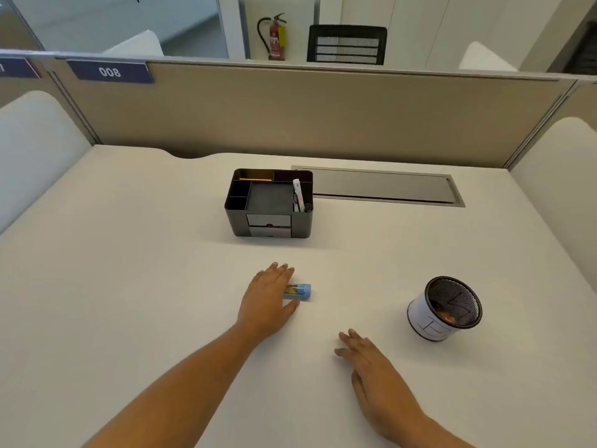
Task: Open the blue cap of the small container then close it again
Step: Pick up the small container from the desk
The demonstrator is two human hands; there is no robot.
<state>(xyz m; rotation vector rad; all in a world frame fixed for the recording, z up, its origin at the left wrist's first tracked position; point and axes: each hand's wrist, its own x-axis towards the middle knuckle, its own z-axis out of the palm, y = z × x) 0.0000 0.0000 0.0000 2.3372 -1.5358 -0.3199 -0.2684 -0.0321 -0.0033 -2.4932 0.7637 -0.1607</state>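
Note:
The small clear container (292, 291) lies on its side on the white desk, its blue cap (305, 291) pointing right. My left hand (268, 300) covers the container's left end, fingers above it and thumb below, closing around its body. The cap looks seated on the container. My right hand (371, 360) rests flat on the desk lower right, fingers spread, holding nothing, well apart from the container.
A black desk organiser (269, 202) with pens stands behind the container. A mesh pen cup (447, 307) with a white band lies tilted at the right. A grey cable hatch (381, 185) sits at the back, before the beige partition (290, 111).

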